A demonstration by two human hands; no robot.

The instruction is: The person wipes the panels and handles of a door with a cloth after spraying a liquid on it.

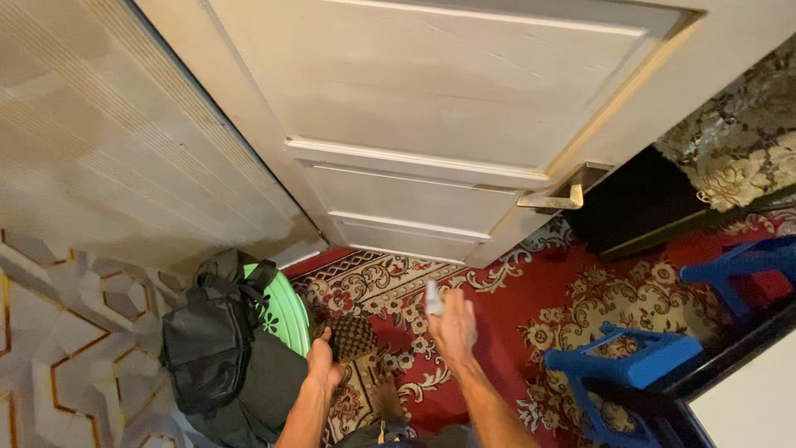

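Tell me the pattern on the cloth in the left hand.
The cloth in the left hand has a dark brown and tan checkerboard pattern, seen in the head view.

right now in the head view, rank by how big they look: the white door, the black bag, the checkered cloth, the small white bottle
1. white door
2. black bag
3. checkered cloth, held in the left hand
4. small white bottle, held in the right hand

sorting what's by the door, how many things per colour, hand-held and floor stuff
blue: 2, plastic stools
black: 1, backpack
green: 1, plastic basket
white: 1, small bottle in right hand
brown checked: 1, cloth in left hand
total: 6
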